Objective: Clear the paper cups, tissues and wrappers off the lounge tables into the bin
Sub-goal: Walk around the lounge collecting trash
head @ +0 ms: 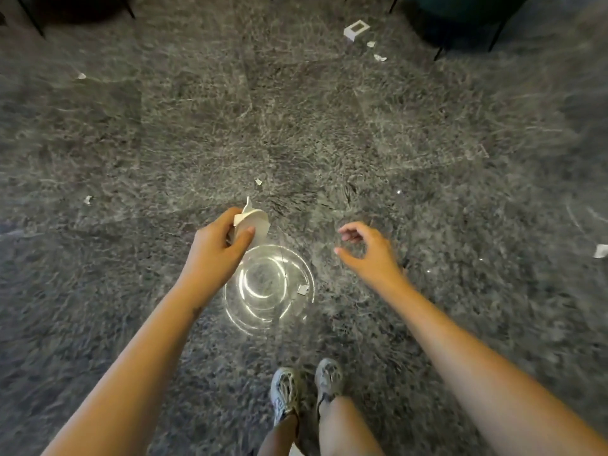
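My left hand (218, 248) grips a white paper cup (255, 223) with a crumpled scrap of paper tucked against its top. My right hand (365, 248) hovers to the right of it, fingers loosely curled and holding nothing. Small white paper scraps lie scattered around: one just beyond the cup (258, 181), one at the left (87, 199), one at the far left (81, 75), one at the right edge (601, 251), and one on the round glass piece (303, 289). No bin is in view.
A round clear glass piece (268, 287) with bright ring reflections sits below my hands, over grey mottled carpet (427, 143). A small white open box (356, 29) and two scraps (380, 57) lie far back right. Dark chair legs (496, 34) stand at the top. My feet (306, 390) are at the bottom.
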Available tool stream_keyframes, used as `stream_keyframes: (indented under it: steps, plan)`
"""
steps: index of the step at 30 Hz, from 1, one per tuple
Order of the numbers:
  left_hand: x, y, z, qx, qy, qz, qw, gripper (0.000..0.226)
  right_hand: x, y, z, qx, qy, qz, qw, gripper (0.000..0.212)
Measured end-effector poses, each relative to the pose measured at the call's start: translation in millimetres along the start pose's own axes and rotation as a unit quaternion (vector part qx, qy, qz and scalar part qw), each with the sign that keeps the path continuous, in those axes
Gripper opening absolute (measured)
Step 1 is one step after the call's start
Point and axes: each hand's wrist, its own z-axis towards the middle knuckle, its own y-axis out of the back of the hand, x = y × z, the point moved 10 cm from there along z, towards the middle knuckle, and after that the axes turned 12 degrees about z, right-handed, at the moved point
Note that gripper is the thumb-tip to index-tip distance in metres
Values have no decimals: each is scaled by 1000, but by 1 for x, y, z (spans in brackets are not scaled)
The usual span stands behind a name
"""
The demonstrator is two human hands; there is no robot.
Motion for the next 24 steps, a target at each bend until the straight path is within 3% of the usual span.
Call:
stream_keyframes:
  steps: [6, 13, 18, 24]
  plan:
    - [76, -102, 63, 35, 51, 25, 998, 20, -105, -48, 73, 54, -13, 2, 998, 28]
    - [215, -288, 120, 23, 87, 18, 996, 15, -335, -139, 146, 113, -37, -9, 993, 30]
    - [331, -426, 134, 54, 127, 35, 990, 31, -510, -215, 157, 161, -59, -38, 985, 34]
    - [414, -533, 142, 95, 126, 39, 987, 29, -629, -288, 145, 232, -23, -115, 966, 45]
